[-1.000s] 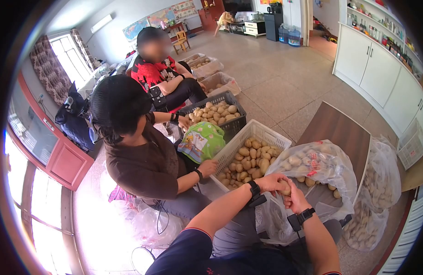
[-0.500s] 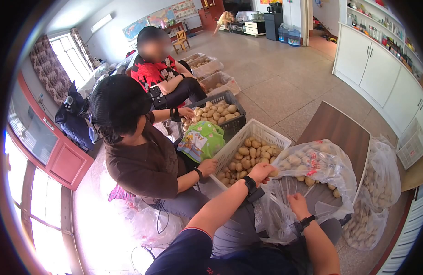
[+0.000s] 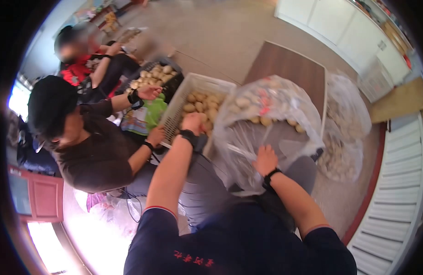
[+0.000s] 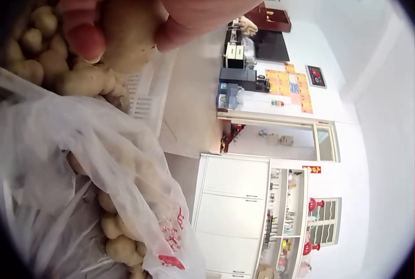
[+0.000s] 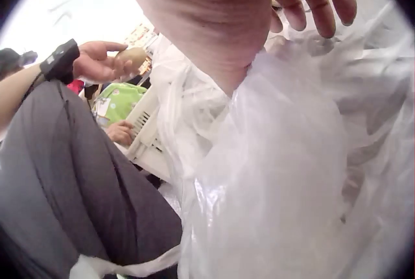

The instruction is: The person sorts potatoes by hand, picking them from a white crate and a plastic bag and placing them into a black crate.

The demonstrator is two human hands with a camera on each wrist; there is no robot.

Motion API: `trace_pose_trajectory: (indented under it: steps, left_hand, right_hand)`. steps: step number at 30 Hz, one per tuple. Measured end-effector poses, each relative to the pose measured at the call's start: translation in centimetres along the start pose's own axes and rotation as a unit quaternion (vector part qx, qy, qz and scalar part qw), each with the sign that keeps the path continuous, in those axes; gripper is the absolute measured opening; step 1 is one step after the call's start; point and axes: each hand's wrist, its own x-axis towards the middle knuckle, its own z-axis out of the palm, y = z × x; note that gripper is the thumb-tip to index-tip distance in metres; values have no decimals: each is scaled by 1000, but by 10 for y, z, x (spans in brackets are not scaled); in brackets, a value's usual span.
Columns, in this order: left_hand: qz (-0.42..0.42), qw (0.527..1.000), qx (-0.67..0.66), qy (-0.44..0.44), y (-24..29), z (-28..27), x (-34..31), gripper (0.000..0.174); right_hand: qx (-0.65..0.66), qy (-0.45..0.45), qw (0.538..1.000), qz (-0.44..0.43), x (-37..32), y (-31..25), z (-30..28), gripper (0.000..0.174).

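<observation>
My left hand (image 3: 194,123) is over the white plastic crate (image 3: 177,98), which holds a pile of potatoes (image 3: 198,106). In the left wrist view its thumb and fingers grip a single potato (image 4: 130,29). My right hand (image 3: 265,160) is at the mouth of a clear plastic bag (image 3: 285,91) with red print and more potatoes inside. The right wrist view shows its fingers (image 5: 318,13) loosely bent with nothing between them, the thumb mostly hidden, and the bag's film bunched below the wrist.
A person in a brown top (image 3: 94,156) sits at my left, one hand by the crate's side. Beyond are a green patterned cloth (image 3: 154,112) and a dark crate (image 3: 172,68) of potatoes. A brown board (image 3: 285,59) lies under the bag; more bagged potatoes (image 3: 344,156) stand at right.
My hands were together at one potato; they parted, and my left hand carried it left to over the crate. My right hand stayed near the bag opening. The head view has tilted down and turned.
</observation>
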Motion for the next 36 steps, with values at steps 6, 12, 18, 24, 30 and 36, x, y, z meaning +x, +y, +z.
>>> trace_pose_trajectory:
  steps: [6,12,18,24,30,36]
  left_hand:
    - [205,603,768,-60,-9,-30,37,34]
    - [106,736,668,-7,-30,-39,50,44]
    - [-42,986,154,-38,-35,-50,62,24]
    - [152,840,158,-496,-72,-93,162,20]
    - [369,797,350,-326,-85,-85,151,24]
    - [52,947,314,-35,-27,-38,33,25]
  right_hand:
    - [70,-118,987,79,19,34,25,48]
    - [122,-63,986,93,21,28,40,29]
    - [211,31,968,132,32,45,56,24]
    - [284,90,935,190,34,54,70,27]
    - [183,20,969,162,19,30,33,37]
    - [141,-49,984,95,27,57,60,36]
